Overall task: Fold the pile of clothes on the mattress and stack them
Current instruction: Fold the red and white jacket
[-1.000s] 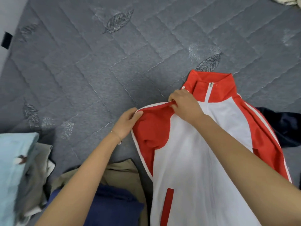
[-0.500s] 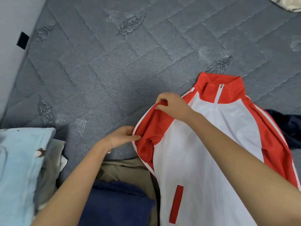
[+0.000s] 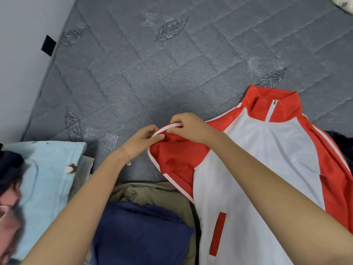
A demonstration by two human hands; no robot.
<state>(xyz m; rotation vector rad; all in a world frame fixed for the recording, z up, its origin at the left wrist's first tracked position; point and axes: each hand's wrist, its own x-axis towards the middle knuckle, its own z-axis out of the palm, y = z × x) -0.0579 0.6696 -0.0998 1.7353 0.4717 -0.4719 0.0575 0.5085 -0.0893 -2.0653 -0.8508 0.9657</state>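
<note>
A red and white zip-up track jacket (image 3: 257, 169) is laid front side up on the grey quilted mattress with leaf motifs (image 3: 152, 83), its red stand-up collar pointing away from the person and its lower part running out of view at the bottom edge. The jacket's red sleeve with white piping (image 3: 175, 159) is folded in and bunched at the side of the jacket nearer the middle of the mattress. The white-piped edge of that sleeve is pinched by both hands: the left hand (image 3: 141, 142) grips it between thumb and curled fingers, and the right hand (image 3: 189, 127), just beside it, holds the same edge with its fingers curled over the stripe. A thin bracelet (image 3: 127, 158) is worn on the left wrist. Under the left forearm, a dark blue folded garment (image 3: 141, 232) is seen lying on a khaki garment (image 3: 152, 192), both touching the jacket's side. At the left edge, a pale blue cloth with small brown prints (image 3: 51, 169) is stacked on other fabrics. A dark navy garment (image 3: 342, 138) is partly visible beyond the jacket's far sleeve.
</note>
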